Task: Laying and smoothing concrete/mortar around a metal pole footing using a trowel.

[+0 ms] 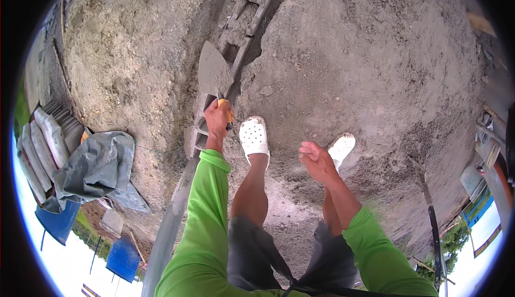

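Observation:
My left hand [216, 119] is closed around the yellow-and-black handle of a trowel [213, 70]. Its broad grey blade points away from me and lies over the hollow block row [264, 8], which runs in a line along the ground. Beneath and beside my left wrist, a hollow concrete block [192, 136] shows its open cells. Off to the right, my right hand [319, 162] hangs in the air in front of my right shoe, with nothing in it and its fingers loosely bent and apart.
I stand on rough dirt in white clogs [254, 137]. At left, stacked bags [45, 141] sit by a crumpled grey tarp [96, 163] and blue containers [124, 258]. A long grey beam or pipe [169, 238] lies beside my left arm. A long-handled tool [432, 227] stands at right.

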Tool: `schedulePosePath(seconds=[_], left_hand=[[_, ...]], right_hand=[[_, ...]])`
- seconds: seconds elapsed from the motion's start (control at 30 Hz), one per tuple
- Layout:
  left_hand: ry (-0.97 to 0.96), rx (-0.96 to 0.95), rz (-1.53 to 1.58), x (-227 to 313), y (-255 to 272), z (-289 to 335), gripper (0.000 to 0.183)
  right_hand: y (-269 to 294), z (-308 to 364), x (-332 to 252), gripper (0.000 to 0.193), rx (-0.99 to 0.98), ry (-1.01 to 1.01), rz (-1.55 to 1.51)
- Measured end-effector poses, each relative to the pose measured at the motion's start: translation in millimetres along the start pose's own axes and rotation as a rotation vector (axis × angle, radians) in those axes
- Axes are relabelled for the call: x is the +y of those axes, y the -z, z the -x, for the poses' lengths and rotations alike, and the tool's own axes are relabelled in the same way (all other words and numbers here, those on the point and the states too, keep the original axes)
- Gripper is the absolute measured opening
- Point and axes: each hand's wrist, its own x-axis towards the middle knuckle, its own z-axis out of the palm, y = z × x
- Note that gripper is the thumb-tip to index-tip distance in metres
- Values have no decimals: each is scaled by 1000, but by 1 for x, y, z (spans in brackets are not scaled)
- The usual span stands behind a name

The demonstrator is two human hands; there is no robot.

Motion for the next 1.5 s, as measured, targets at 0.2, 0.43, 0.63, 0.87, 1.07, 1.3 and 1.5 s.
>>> schedulePosePath(seconds=[0.2,0.43,0.63,0.87,1.07,1.3,1.5], left_hand=[[-74,-57,111,22,-74,-58,5],[-193,-9,6,57,-69,-89,8],[-462,82,-742,114,-62,-102,18],[-761,16,-1134,98,-108,-53,28],[-668,-292,-998,49,-115,5,24],[-529,-393,-1302,45,-263,-71,28],[-543,-578,-987,45,-493,-34,19]], right_hand=[[-21,61,-21,46,-195,-109,28],[2,44,-57,50,-69,-14,377],[-8,44,-62,49,-90,41,331],[24,80,-78,48,-32,66,394],[14,116,-52,49,-113,327,251],[77,140,-37,59,-128,409,516],[128,148,-33,65,10,430,618]])
